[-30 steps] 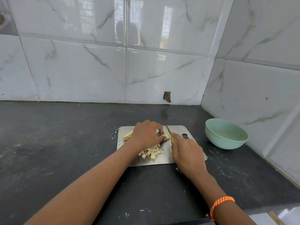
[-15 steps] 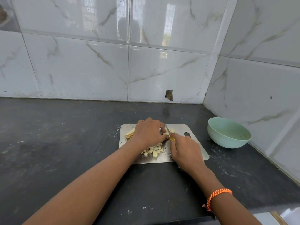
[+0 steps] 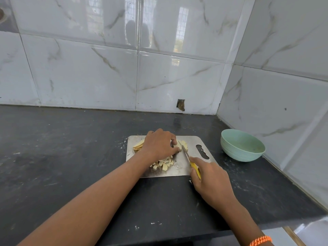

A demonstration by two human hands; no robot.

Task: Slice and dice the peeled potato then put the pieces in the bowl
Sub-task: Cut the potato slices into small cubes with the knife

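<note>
Left hand [image 3: 159, 145] clamped on potato slices [image 3: 182, 145], right hand [image 3: 211, 181] around unbranded knife [image 3: 190, 161].

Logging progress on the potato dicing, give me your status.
Left hand holds potato slices on cutting board; right hand grips knife. Diced pile on the board, bowl empty. Nothing blocking.

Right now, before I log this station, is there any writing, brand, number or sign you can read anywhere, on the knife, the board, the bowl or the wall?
None: no readable text anywhere in this view.
Knife: yellow handle mostly covered by the right hand, no mark visible.
Cutting board: bare metal, no stamp visible.
Bowl: plain green.
Wall tiles: only veining and reflections.
</note>
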